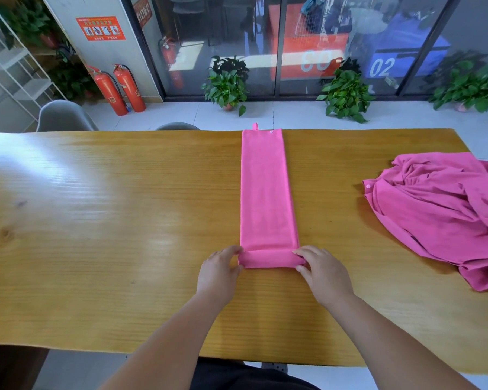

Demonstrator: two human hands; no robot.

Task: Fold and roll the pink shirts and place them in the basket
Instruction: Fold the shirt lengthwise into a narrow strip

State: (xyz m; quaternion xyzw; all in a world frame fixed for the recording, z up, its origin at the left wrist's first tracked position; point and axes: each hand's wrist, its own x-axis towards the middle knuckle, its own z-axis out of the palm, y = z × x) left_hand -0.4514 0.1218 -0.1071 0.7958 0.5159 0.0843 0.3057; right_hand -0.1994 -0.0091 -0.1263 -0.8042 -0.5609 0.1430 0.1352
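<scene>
**Rolling under way at the tabletop.** Our left hand (219,273) pinches the left end of a short, soft pink roll of cloth (271,258), thumb at the near side and curled fingers over the top. Our right hand (323,273) grips the right end the same way.

The roll is the near end of a long, narrow folded pink shirt (265,192). The shirt lies flat as a strip down the middle of the glossy yellow wooden tabletop (96,220). It runs away from us to the far edge, where a small loop and a white button show. We judge the rolling barely started, with nearly the whole strip yet to be wound.

The cloth looks thin, light and limp. It will not hold a shape on its own, so we expect the roll to slacken or skew if either end is let go. The two ends, where our hands are, look like the place to hold it, with even pressure so that the edges stay in line.

To the right, well apart from the strip, a second, crumpled pink shirt (440,215) lies in a loose heap on the tabletop and runs out of the frame. No basket is in view. Beyond the tabletop are a grey plastic chair (65,116), two red fire extinguishers (119,88) and green potted plants (227,85) along a glass wall.
</scene>
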